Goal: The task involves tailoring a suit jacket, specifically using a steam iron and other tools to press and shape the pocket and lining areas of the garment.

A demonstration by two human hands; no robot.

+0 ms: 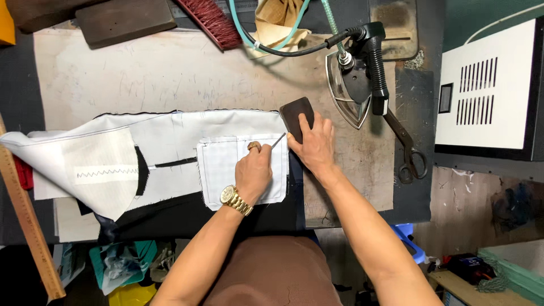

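Observation:
My left hand [253,171], with a gold watch and a ring, rests on a white checked pocket piece [218,170] and grips a thin metal pointed tool [278,140]. The tool's tip points right toward a dark brown block [296,114]. My right hand [313,143] lies flat with its fingers on that block, pressing it at the right end of the white garment lining [170,136]. The lining lies spread over dark cloth [187,218] on the pressing board [170,73].
A steam iron [356,85] with hoses stands just right of the block. Black scissors [408,153] lie further right. A wooden ruler [25,221] runs along the left edge. A brush [212,20] and a wooden block [124,20] sit at the back. A white machine [487,90] stands far right.

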